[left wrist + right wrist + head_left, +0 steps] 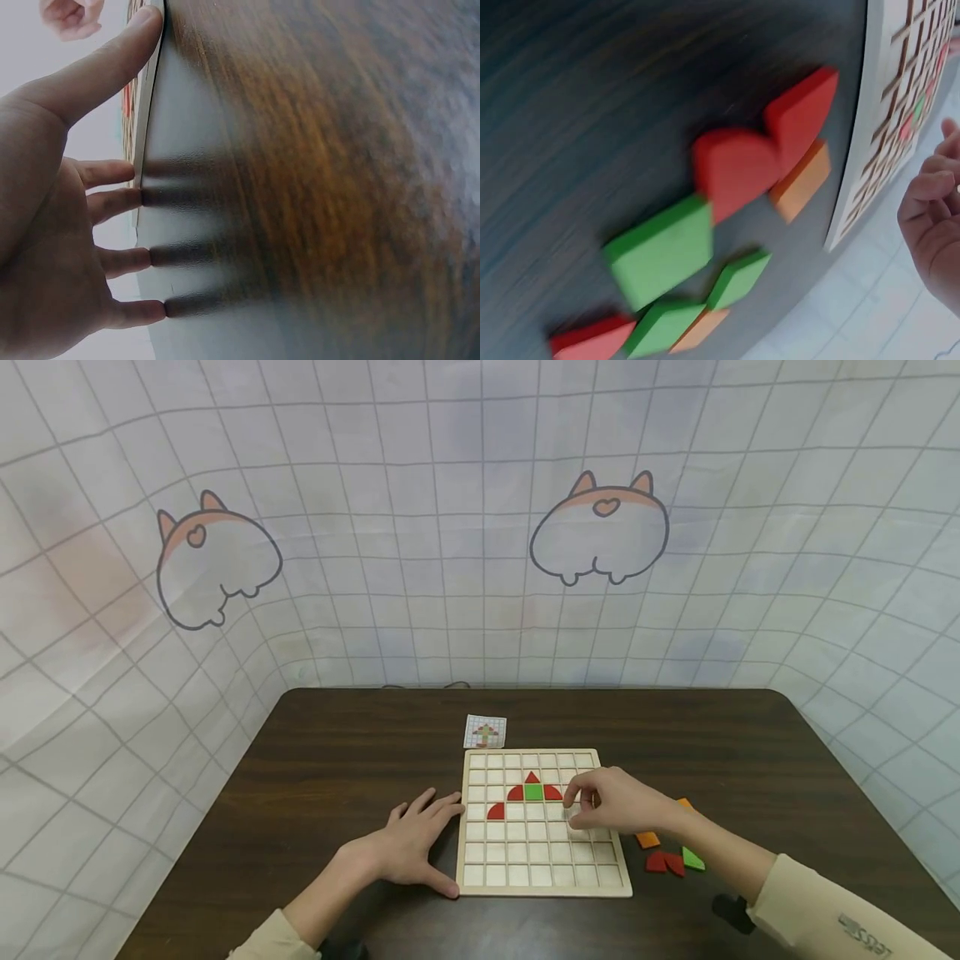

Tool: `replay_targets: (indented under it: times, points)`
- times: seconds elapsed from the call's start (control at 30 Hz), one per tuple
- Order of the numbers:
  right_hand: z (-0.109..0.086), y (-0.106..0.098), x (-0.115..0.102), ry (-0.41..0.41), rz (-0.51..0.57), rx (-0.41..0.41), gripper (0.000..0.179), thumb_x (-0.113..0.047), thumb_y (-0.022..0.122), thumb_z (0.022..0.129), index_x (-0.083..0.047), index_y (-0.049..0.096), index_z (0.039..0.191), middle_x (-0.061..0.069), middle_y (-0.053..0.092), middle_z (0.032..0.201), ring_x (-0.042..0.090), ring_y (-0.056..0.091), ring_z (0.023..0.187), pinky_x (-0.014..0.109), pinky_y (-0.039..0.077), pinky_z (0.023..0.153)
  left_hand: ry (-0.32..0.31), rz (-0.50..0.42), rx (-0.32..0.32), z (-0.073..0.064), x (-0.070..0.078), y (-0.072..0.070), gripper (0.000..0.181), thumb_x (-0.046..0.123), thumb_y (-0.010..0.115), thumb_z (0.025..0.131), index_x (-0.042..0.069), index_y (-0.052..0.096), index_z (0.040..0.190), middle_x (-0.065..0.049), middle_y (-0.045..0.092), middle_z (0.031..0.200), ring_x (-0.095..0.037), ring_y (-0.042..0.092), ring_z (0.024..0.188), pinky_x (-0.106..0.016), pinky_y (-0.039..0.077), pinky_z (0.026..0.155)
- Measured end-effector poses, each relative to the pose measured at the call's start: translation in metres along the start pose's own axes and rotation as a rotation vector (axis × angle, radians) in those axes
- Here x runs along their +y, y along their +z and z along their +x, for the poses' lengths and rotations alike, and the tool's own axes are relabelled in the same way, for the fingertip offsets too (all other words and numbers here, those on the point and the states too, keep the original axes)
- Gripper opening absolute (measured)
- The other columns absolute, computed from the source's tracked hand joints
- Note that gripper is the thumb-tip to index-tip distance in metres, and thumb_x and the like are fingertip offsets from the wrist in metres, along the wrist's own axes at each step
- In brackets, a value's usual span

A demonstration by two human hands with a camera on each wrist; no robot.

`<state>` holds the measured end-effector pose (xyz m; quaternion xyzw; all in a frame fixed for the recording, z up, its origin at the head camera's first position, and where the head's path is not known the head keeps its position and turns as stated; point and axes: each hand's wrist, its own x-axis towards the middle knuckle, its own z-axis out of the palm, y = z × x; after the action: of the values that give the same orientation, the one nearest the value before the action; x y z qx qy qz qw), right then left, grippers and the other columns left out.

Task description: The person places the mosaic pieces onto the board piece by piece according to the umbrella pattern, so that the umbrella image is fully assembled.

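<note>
A pale wooden grid board (517,852) lies on the table. Set in its cells are a red triangle (532,777), a green square (533,792) and several red quarter-round pieces (496,812). My left hand (408,843) is spread on the table at the board's left side, thumb and fingertips touching its edge; the left wrist view shows the straight fingers (116,202). Over the board's right part hovers my right hand (615,802), thumb and index bent with a gap between them. No piece shows in that gap. In the right wrist view this hand (937,217) is partly cut off.
Right of the board lie loose red (739,169), green (664,251) and orange pieces (802,180), some under my right forearm in the head view. A small pattern card (485,732) touches the board's far left edge. A gridded cloth (465,610) hangs behind the table.
</note>
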<state>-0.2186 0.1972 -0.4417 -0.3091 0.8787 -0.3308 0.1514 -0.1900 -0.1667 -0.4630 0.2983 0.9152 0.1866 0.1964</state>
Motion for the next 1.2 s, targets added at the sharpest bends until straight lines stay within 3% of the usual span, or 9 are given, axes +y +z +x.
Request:
replay_targets:
  times: [0.57,0.77,1.07,1.2]
  points:
    - [-0.054,-0.043,0.049,0.049,0.084,-0.024,0.017,-0.02,0.075,0.096,-0.008,0.074,0.107,-0.004,0.052,0.068,0.006,0.045,0.056,0.027,0.043,0.058,-0.012,0.032,-0.012,0.002,0.004,-0.002,0.109,0.063,0.082,0.078,0.013,0.032,0.161,-0.008,0.021,0.169,-0.043,0.008,0.154,-0.074,0.017,0.11]
    - [-0.065,-0.05,0.07,0.057,0.051,-0.005,0.02,-0.018,0.077,0.094,-0.007,0.073,0.11,-0.003,0.05,0.074,0.007,0.043,0.062,0.028,0.039,0.058,-0.015,0.029,-0.01,0.0,0.003,-0.001,0.109,0.063,0.083,0.077,0.013,0.033,0.16,-0.008,0.021,0.168,-0.043,0.009,0.154,-0.074,0.018,0.11]
    - [-0.08,-0.055,0.093,0.06,0.17,-0.039,0.022,-0.01,0.076,0.093,0.0,0.072,0.113,0.001,0.05,0.077,0.009,0.044,0.064,0.028,0.038,0.056,-0.016,0.03,-0.013,0.0,0.002,0.0,0.109,0.064,0.082,0.078,0.014,0.032,0.161,-0.007,0.021,0.169,-0.043,0.009,0.154,-0.074,0.018,0.11]
    - [-0.083,-0.056,0.1,0.055,0.171,-0.04,0.025,-0.007,0.077,0.091,0.0,0.072,0.115,0.002,0.049,0.08,0.011,0.043,0.065,0.029,0.035,0.056,-0.012,0.026,-0.013,0.0,0.002,-0.002,0.108,0.063,0.082,0.078,0.014,0.032,0.161,-0.008,0.02,0.169,-0.044,0.009,0.154,-0.074,0.018,0.11]
